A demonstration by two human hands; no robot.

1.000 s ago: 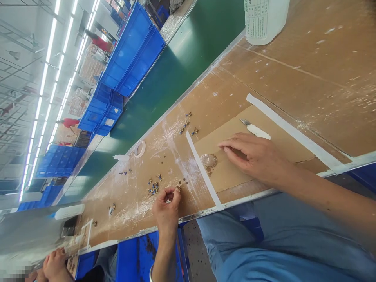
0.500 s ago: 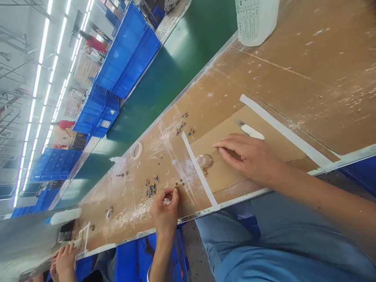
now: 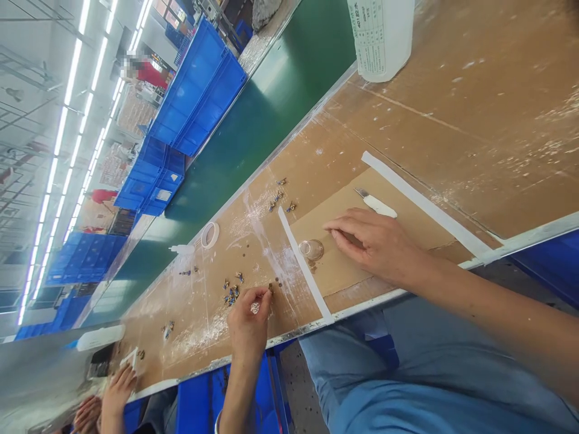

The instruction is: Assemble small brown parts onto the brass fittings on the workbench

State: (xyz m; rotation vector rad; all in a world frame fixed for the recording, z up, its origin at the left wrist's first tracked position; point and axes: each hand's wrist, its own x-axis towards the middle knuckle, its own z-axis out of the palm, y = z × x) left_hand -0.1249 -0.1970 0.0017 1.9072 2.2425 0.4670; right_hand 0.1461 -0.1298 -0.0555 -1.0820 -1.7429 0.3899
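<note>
My left hand (image 3: 248, 319) is closed in a pinch just over the table's near side. A tiny dark piece shows at its fingertips, too small to name. Beside those fingertips lie small dark discs (image 3: 277, 281), and to their left is a cluster of small blue-and-gold figures (image 3: 231, 295). My right hand (image 3: 368, 244) hovers over a cardboard sheet (image 3: 348, 268), thumb and index finger pressed together; whatever they hold, if anything, is hidden. Left of it sits a small clear cup (image 3: 312, 249). A white-handled craft knife (image 3: 380, 206) lies beyond that hand.
White tape strips (image 3: 304, 265) border the cardboard. More figures (image 3: 277, 199), a tape roll (image 3: 210, 235) and a small white bottle (image 3: 183, 249) lie farther out. A large white bottle (image 3: 384, 42) stands at top. Another person's hand (image 3: 120, 386) works at lower left, near a green conveyor belt (image 3: 253, 108).
Both my hands keep nearly the same pinched poses, with the whole view shifted slightly. The other person's hand at lower left has moved up and right toward the white tape frame.
</note>
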